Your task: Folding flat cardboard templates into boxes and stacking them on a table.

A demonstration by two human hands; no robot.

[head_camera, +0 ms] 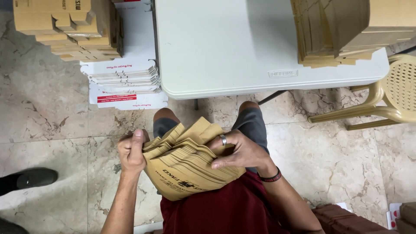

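Marble floor (52,112) takes up most of the room, with a white folding table (225,47) at the far side. On its far right corner sits a stack of flat brown cardboard (329,32); a beige plastic chair (390,95) stands just beside that end. To the far left, on the floor, are a pile of folded brown boxes (69,28) and, nearer, a pile of flat white box blanks (125,80) with red printing. A dark shoe (30,178) of someone else shows at the left edge.

Nearer, the person sits in a dark red shirt and grey shorts, with a sheaf of flat brown paper bags (188,162) resting on the lap, fanned out at its far edge. The left hand (131,151) is closed on the sheaf's left edge, thumb up along it. The right hand (238,151), wearing a ring and a dark wristband, lies over the right side, fingers pressing and spreading the top layers.

As I judge it, the step in hand is thumbing through or separating the bags. Peeling off one alone would call for the right fingertips to catch a single edge while the left hand keeps the rest clamped.
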